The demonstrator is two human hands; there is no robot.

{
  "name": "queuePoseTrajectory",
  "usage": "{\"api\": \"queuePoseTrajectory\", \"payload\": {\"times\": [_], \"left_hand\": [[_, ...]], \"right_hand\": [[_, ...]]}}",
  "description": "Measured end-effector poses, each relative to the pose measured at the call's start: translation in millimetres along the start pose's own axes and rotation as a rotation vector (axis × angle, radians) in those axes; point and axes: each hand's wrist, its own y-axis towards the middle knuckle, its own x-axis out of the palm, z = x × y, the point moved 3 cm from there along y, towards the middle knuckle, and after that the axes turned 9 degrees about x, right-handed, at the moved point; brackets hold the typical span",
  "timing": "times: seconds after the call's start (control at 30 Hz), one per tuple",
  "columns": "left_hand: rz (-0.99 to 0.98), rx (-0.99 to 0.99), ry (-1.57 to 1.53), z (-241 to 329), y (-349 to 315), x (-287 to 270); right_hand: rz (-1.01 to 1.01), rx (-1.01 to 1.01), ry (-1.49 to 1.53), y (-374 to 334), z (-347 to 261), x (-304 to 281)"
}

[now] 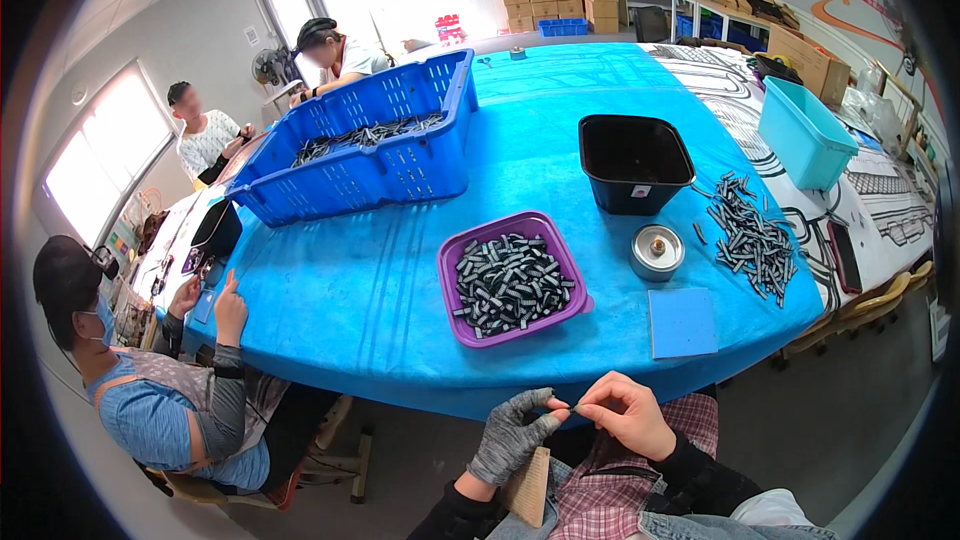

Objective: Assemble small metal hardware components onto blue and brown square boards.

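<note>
Close to my lap at the table's near edge, my left hand, in a grey fingerless glove, and my bare right hand meet fingertip to fingertip. Both pinch a tiny dark piece, mostly hidden by the fingers. Ahead of them a purple tub holds many small black-and-grey pieces. To its right lie a flat blue square pad and a round metal tin with a knob on top. A loose heap of similar, longer-looking pieces is spread at the right.
A black bin stands behind the tin, a teal bin at far right near a phone. A large blue crate of dark strips fills the far left. One person sits at left; two others work farther back.
</note>
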Motion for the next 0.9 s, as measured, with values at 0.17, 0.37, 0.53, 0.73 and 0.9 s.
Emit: {"api": "queuePoseTrajectory", "payload": {"times": [0.17,0.37,0.53,0.73,0.9], "left_hand": [[-0.011,0.008,0.054,-3.0,-0.8,-1.2],[-0.026,0.031,0.115,-8.4,-2.3,-2.9],[0.015,0.034,0.12,-2.7,0.0,-0.8],[-0.014,0.017,0.117,-6.6,0.3,-1.7],[-0.007,-0.008,0.062,-6.5,0.7,-1.1]], "right_hand": [[0.019,-0.057,-0.045,1.5,6.0,-1.6],[0.02,-0.065,-0.016,-0.6,7.2,1.1],[0.023,-0.081,-0.033,0.6,7.0,0.6],[0.022,-0.079,-0.026,0.9,8.6,-0.5],[0.018,-0.098,-0.08,0.7,7.4,-0.7]]}}
